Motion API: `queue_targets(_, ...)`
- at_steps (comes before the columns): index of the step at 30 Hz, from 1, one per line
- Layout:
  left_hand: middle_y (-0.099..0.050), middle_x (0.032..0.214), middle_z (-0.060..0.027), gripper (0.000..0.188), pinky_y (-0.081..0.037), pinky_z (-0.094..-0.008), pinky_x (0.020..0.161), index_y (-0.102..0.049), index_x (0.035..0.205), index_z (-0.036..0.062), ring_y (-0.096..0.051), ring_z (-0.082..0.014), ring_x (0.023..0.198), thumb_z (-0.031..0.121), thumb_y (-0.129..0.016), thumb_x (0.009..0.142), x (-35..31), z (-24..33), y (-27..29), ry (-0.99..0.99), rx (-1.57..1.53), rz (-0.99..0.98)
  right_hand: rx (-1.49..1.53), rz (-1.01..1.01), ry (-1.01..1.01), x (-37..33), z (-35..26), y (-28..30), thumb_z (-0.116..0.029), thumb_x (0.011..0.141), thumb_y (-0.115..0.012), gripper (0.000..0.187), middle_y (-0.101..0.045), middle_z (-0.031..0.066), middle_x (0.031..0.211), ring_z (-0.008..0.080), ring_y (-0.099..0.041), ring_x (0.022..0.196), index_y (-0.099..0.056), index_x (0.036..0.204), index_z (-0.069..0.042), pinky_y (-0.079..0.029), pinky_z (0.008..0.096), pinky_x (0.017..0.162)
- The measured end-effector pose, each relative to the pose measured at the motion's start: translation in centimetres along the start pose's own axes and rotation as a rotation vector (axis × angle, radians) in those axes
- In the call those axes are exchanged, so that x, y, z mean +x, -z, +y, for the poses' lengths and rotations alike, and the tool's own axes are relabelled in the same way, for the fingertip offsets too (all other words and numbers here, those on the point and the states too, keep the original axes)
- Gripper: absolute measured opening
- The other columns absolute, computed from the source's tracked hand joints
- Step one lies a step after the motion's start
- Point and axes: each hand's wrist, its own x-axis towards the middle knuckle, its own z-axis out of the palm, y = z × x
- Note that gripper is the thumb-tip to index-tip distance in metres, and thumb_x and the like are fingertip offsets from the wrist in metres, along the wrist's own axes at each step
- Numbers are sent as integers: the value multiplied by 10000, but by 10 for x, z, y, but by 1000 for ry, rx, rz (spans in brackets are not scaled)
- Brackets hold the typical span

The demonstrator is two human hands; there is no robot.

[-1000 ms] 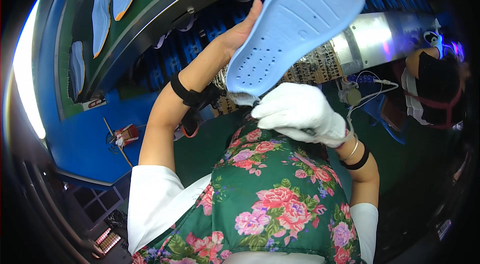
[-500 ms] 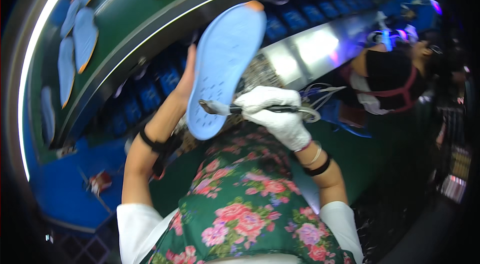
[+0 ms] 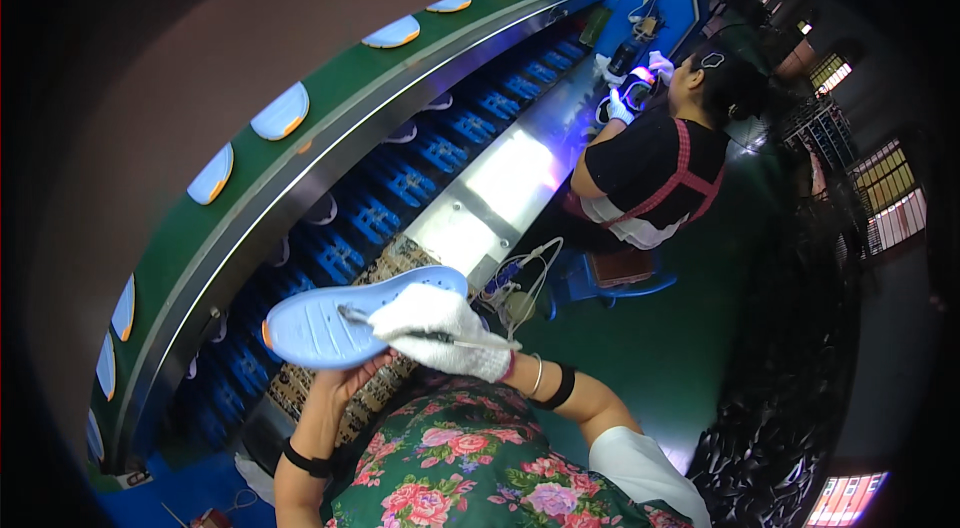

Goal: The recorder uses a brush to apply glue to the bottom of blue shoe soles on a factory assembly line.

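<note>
My bare left hand (image 3: 350, 380) grips a light blue shoe sole (image 3: 310, 323) from below, with most of its fingers hidden under it. The sole lies crosswise, its orange tip to the left and ridges across its upper face. In a white knitted glove, my right hand (image 3: 435, 326) is closed round a thin dark-handled brush (image 3: 354, 314). The brush head is over the middle of the sole and appears to touch it. A pale cord or tube trails from the handle's back end.
A green conveyor belt (image 3: 165, 228) carrying several blue soles curves along the left and back. Below it runs a rack of blue holders (image 3: 375, 218). A worn, patterned mat (image 3: 290, 390) lies beneath the sole. A co-worker (image 3: 655, 163) sits at the far right beside a metal table (image 3: 450, 233).
The sole has swung round, its orange tip going from far right to left, and sits lower. The brush has moved from the dotted end to the ridged middle. The view has shifted towards the co-worker.
</note>
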Motion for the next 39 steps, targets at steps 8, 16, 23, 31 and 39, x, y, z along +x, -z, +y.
queue_targets(8, -549, 1471, -203, 772, -348, -508, 1188, -478, 1490, 17, -531, -359, 1344, 614, -478, 1001, -18, 3, -80, -154, -244, -416, 46, 96, 47, -3, -19, 2, 9, 808, -790, 214, -756, 132, 1036, 272, -727, 951, -767, 1017, -33, -588, 365, 837)
queue_targets(16, -312, 1625, -239, 1093, -373, -553, 1166, -258, 1598, 31, -387, -395, 1451, 766, -561, 849, 5, -19, -69, -133, -164, -433, -116, 127, 72, 2, -25, 13, -5, 779, -815, 199, -766, 117, 997, 245, -736, 880, -779, 970, -47, -589, 348, 785)
queue_targets(23, -379, 1585, -213, 1156, -352, -786, 1050, -273, 1605, 154, -439, -479, 1391, 876, -580, 757, 12, -36, -87, 32, -361, -499, -179, 105, 166, 15, -24, 33, 6, 786, -774, 262, -755, 150, 1078, 295, -730, 958, -767, 1047, -22, -583, 380, 833)
queue_targets(31, -486, 1497, -224, 988, -418, -684, 1087, -320, 1585, 115, -509, -467, 1341, 733, -591, 863, 5, -54, -81, -14, -281, -643, -516, 102, 286, 27, -35, 36, 6, 807, -733, 363, -732, 138, 1181, 300, -692, 1107, -737, 1165, -55, -557, 410, 936)
queue_targets(39, -390, 1582, -217, 1060, -351, -698, 1126, -284, 1602, 133, -457, -467, 1386, 809, -543, 827, -6, -72, -60, 24, -473, -471, -133, 105, 176, -11, -36, 24, 1, 779, -785, 192, -769, 142, 1040, 260, -743, 959, -795, 961, -60, -578, 347, 849)
